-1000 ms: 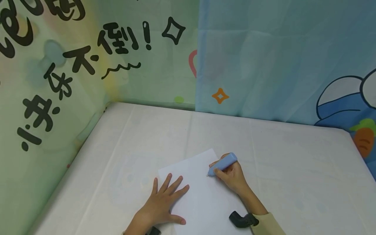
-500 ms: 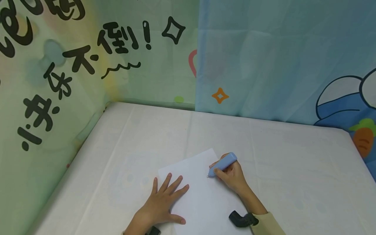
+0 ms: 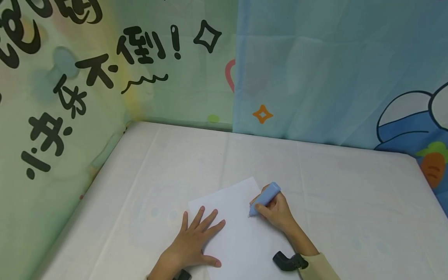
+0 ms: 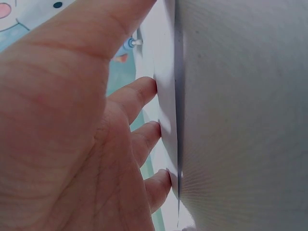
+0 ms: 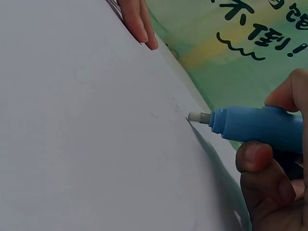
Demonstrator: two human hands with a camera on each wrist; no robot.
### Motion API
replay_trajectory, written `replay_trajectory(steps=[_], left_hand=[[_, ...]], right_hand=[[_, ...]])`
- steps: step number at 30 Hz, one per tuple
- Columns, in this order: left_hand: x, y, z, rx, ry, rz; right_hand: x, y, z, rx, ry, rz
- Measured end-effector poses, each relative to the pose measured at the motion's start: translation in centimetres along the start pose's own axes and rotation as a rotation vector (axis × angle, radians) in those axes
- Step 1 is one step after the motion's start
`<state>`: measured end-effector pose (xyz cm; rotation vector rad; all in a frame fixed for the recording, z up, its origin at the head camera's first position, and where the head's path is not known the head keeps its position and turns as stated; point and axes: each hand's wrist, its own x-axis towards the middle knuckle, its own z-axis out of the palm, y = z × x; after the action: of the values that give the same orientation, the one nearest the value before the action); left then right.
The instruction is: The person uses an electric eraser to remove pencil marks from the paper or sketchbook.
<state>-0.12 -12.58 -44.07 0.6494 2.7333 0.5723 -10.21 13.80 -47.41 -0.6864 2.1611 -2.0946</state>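
Note:
My right hand [image 3: 278, 212] grips a light blue electric eraser [image 3: 266, 198] with thumb and fingers. In the right wrist view its white eraser tip [image 5: 195, 117] sits in a silver collar and meets the white paper [image 5: 96, 120] at its own shadow. A few faint specks lie on the sheet beside the tip. On the left side of the paper [image 3: 238, 202], my left hand [image 3: 192, 241] is spread flat, fingers straight and apart. The left wrist view shows its fingertips [image 4: 149, 86] pressing the sheet, whose near edge lifts slightly off the table.
A white cloth covers the table [image 3: 350, 194]. Behind it hang a green curtain [image 3: 182, 101] with black lettering and a blue curtain [image 3: 315, 77] with a cartoon carrot. A black wrist mount [image 3: 288, 261] sits by the right sleeve [image 3: 318, 266].
My right hand has tilted the electric eraser more upright, and its tip has moved a little toward me on the paper. The left hand has stayed in place.

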Motion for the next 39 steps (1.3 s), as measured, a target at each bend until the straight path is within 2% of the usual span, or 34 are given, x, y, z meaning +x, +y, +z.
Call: replay_trajectory(steps=[10, 22, 30, 39], left_hand=[[0.13, -0.11, 0.26, 0.021, -0.006, -0.013], [0.05, -0.51, 0.67, -0.023, 0.035, 0.028], [0.22, -0.24, 0.47, 0.011, -0.001, -0.014], [0.14, -0.12, 0.29, 0.017, 0.0, -0.012]], right_hand=[[-0.02, 0.11, -0.04, -0.021, 0.015, -0.021], [0.08, 0.29, -0.21, 0.032, 0.003, -0.031], [-0.01, 0.25, -0.25, 0.012, -0.031, -0.001], [0.05, 0.37, -0.18, 0.036, -0.003, -0.009]])
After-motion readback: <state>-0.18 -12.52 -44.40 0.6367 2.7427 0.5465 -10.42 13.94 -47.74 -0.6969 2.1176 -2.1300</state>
